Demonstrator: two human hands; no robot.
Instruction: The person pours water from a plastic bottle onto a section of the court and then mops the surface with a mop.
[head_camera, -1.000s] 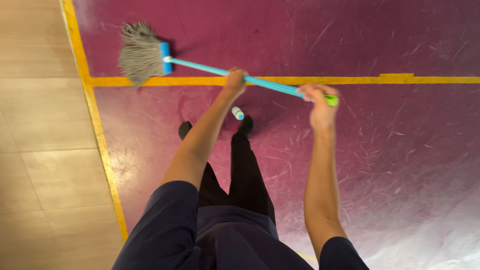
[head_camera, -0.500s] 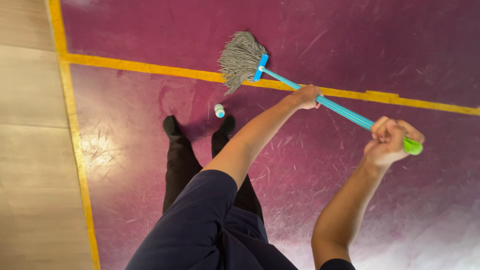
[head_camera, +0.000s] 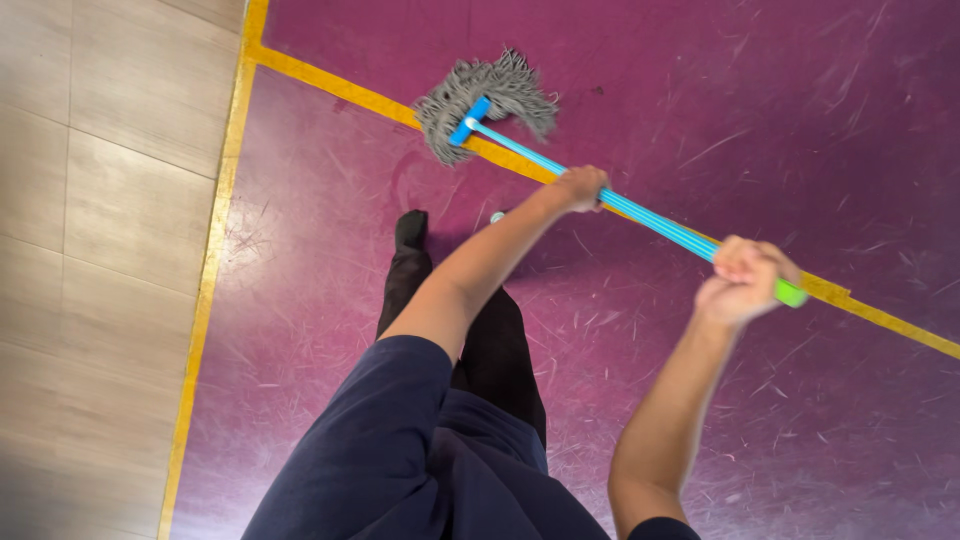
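Both hands are closed around the mop handle: the left hand grips the striped blue shaft at its middle, the right hand grips near the green end. The grey stringy mop head lies on the scratched purple floor, over a yellow line.

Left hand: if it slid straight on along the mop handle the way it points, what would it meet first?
The left hand would likely reach the blue clamp holding the grey mop head; only bare handle lies between.
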